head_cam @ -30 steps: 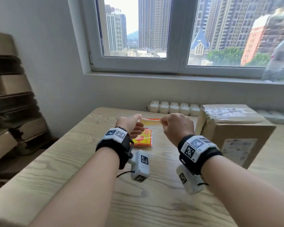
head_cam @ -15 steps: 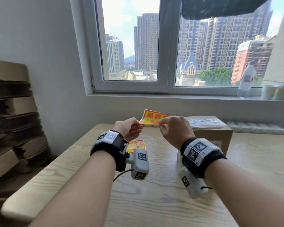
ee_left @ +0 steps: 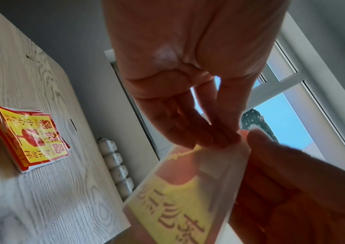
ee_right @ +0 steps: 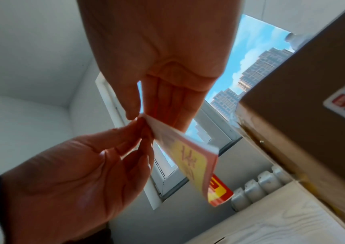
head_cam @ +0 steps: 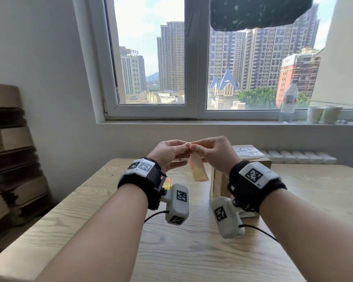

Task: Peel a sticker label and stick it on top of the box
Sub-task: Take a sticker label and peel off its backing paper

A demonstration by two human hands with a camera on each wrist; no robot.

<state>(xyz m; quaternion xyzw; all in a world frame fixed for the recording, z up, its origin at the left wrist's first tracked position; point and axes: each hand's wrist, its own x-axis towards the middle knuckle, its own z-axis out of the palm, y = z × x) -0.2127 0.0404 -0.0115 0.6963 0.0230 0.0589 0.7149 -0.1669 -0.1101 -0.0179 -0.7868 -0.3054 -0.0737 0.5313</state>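
Hanging above the wooden table [head_cam: 192, 251], a red-and-yellow fragile sticker label [head_cam: 199, 169] was pinched at its top corner by the left hand [head_cam: 168, 152] and right hand [head_cam: 214, 152]. The cardboard box [head_cam: 251, 157] was noted just right of it, with a stack of spare labels [ee_left: 27, 137] lying on the table.

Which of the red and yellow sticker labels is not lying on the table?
The sticker label that both hands pinch by its top corner; it hangs in the air, while the others lie stacked on the table.

Box [head_cam: 251, 157] sits on the bench [head_cam: 192, 251] at frame centre-right; the sticker stack [ee_left: 29, 140] lies left of it; bottle [head_cam: 287, 102] on the sill, upper right.
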